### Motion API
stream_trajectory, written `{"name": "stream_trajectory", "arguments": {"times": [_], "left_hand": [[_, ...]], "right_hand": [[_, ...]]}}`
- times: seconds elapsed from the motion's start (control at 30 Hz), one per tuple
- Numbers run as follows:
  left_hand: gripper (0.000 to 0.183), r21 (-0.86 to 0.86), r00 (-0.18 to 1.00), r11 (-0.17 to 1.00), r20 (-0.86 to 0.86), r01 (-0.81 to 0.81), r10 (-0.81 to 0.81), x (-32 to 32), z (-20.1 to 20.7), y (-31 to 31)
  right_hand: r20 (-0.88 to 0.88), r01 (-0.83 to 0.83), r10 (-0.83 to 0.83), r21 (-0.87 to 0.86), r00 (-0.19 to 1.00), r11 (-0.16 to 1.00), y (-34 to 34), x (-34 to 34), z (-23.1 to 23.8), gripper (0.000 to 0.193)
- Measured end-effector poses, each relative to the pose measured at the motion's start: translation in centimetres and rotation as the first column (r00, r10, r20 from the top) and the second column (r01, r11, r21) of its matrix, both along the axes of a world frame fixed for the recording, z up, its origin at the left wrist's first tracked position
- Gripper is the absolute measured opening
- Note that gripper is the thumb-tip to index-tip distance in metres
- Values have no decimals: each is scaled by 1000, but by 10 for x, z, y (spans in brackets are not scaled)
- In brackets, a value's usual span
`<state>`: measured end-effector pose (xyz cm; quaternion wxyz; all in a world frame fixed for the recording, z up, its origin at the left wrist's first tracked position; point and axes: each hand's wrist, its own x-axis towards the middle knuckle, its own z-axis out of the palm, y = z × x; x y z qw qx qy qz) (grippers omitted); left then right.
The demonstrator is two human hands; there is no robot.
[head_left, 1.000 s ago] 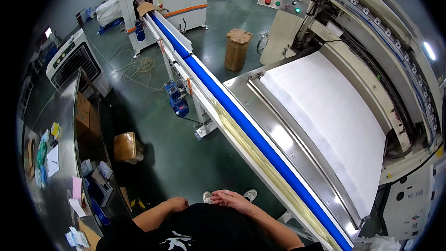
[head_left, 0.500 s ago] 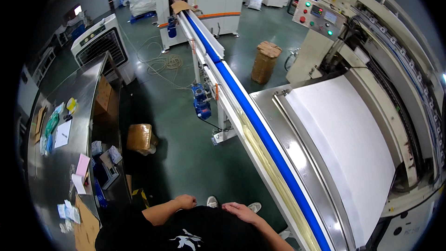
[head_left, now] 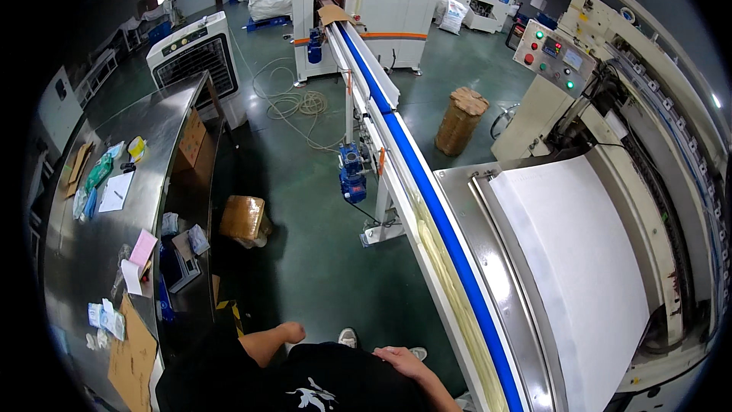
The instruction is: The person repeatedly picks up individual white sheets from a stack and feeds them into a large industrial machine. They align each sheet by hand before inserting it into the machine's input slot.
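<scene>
1. Nearest, against your black shirt point(head_left: 352, 370), your right hand point(head_left: 402, 360) holds loosely bent, open fingers, with nothing seen in it; whether it touches the cloth, you cannot tell.
2. Your left hand point(head_left: 292, 332) hangs just left of the shirt front, fingers seemingly curled; its palm is hidden, so how far it is closed, or on what, cannot be told.
3. To your right, the blue conveyor belt point(head_left: 474, 290) runs ahead of both hands, apart from them. Its long axis slants from the near right to the far left, and your right hand is the nearer one. Pale yellow material point(head_left: 449, 282) lies along the belt's near side.
4. Past the belt, a broad white sheet point(head_left: 572, 259) drapes from the machine on your right.
5. On your left stands a metal workbench point(head_left: 156, 172), with a taped brown box point(head_left: 244, 216) on the floor between it and the conveyor.
6. Farther off, a brown wrapped bundle point(head_left: 460, 123) stands upright beyond the belt, whose far end meets a white machine point(head_left: 408, 4).
</scene>
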<state>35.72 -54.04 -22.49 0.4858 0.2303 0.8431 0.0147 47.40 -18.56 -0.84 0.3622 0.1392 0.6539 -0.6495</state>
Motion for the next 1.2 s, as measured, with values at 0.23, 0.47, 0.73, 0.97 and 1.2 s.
{"name": "stream_trajectory", "arguments": {"times": [0.23, 0.47, 0.73, 0.97, 1.2], "left_hand": [[35, 154, 996, 986, -67, 64, -54, 1, -48, 5], [32, 197, 993, 977, -99, 79, -61, -4, -55, 17], [33, 131, 994, 989, -95, 74, -62, -13, -38, 10], [35, 135, 996, 991, -84, -23, 35, -9, -44, 12], [36, 62, 1000, 998, -10, 12, -11, -8, -35, 23]], "right_hand": [[45, 5, -5, -2, 999, 1000, -7, -4, 13, 37], [-23, 29, -29, -3, 999, 1000, -1, 1, 3, 39], [-79, 22, -25, -42, 997, 999, 0, 0, -14, 38], [-41, 52, -54, -56, 998, 997, -2, -3, -13, 38], [-37, 29, -30, -48, 999, 998, 2, -4, -17, 36]]}}
